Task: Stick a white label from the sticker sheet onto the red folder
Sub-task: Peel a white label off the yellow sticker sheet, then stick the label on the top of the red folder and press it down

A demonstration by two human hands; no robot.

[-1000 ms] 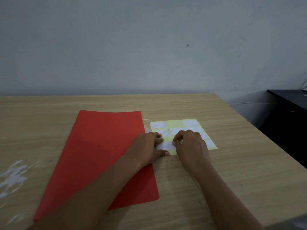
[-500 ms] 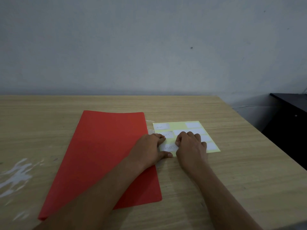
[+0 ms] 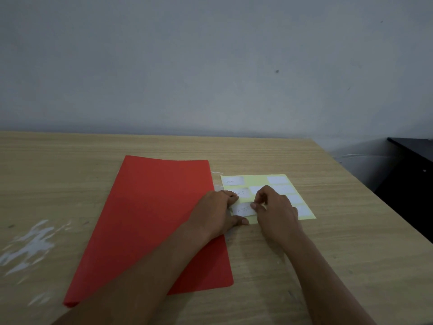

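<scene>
Wooden tabletop [image 3: 70, 174] carries the red folder [image 3: 150, 219] at left, bare and flat. Left hand [image 3: 218, 212] presses the sticker sheet [image 3: 257, 178] down; right hand [image 3: 276, 212] pinches a white label [image 3: 243, 209] corner. Risk: label tears or curls if peeled fast. Open room lies rightward before the edge.

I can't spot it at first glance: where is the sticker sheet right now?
In the head view, the yellow sticker sheet lies flat on the wooden table, just right of the red folder, with both hands partly covering its near edge.
</scene>
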